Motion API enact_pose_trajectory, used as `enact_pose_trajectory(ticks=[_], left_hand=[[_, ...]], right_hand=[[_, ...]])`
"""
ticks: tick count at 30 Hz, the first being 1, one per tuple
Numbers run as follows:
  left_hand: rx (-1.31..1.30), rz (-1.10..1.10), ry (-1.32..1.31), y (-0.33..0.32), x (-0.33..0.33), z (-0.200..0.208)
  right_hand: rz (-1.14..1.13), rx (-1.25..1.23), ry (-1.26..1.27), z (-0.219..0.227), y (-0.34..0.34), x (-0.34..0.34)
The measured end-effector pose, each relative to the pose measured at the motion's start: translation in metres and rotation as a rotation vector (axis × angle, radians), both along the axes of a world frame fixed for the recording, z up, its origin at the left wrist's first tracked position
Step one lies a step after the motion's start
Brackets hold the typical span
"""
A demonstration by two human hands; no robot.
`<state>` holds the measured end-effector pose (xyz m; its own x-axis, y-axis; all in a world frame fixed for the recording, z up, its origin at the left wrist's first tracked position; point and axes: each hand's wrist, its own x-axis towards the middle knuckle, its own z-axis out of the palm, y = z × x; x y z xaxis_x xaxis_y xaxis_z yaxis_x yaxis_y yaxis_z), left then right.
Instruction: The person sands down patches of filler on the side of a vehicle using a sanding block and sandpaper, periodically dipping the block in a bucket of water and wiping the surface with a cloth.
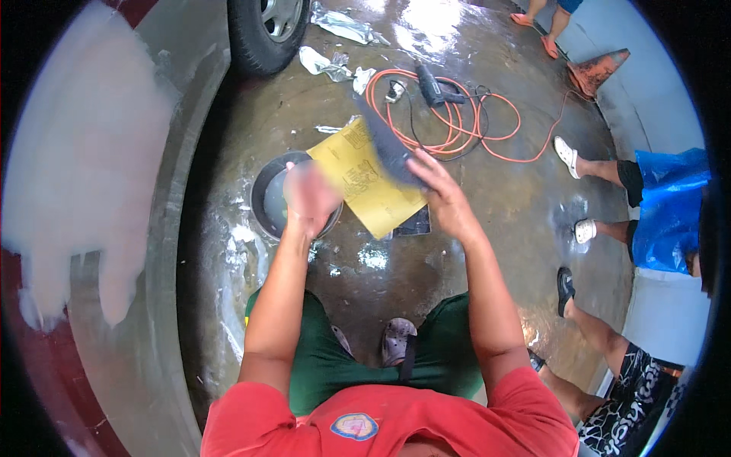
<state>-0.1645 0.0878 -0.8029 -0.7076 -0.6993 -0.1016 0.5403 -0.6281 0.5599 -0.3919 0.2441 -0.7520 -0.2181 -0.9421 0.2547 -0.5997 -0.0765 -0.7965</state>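
Note:
A large sandpaper sheet [365, 175], yellow on its printed back, hangs bent in front of me above the wet floor. Its dark grit side [388, 141] curls over at the upper right. My right hand [443, 194] grips the sheet at its right edge, fingers on the dark side. My left hand [312, 198] is at the sheet's left edge, above a round grey bucket [259, 202] holding cloudy liquid. A blurred patch covers its fingers, so their grip cannot be made out. A dark flat piece [415, 222] lies under the sheet's lower corner.
Close on my left stands a car body panel [99, 152] with pale filler patches, and a wheel [266, 34] ahead. A black power tool [438, 87] lies by a coiled orange hose [457, 137]. People stand along the right wall, near an orange cone [598, 72].

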Motion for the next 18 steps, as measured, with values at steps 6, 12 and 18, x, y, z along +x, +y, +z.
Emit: enact_pose_trajectory(ticks=[6, 12, 18], left_hand=[[-0.069, 0.304, -0.259, -0.011, 0.008, -0.003], [-0.215, 0.236, -0.470, -0.006, 0.012, -0.003], [-0.313, -0.142, -0.356, 0.034, -0.001, -0.006]], right_hand=[[0.247, 0.182, 0.316, 0.009, 0.003, 0.050], [0.413, 0.264, 0.014, 0.024, 0.003, 0.043], [-0.086, 0.233, -0.719, 0.012, -0.011, 0.026]])
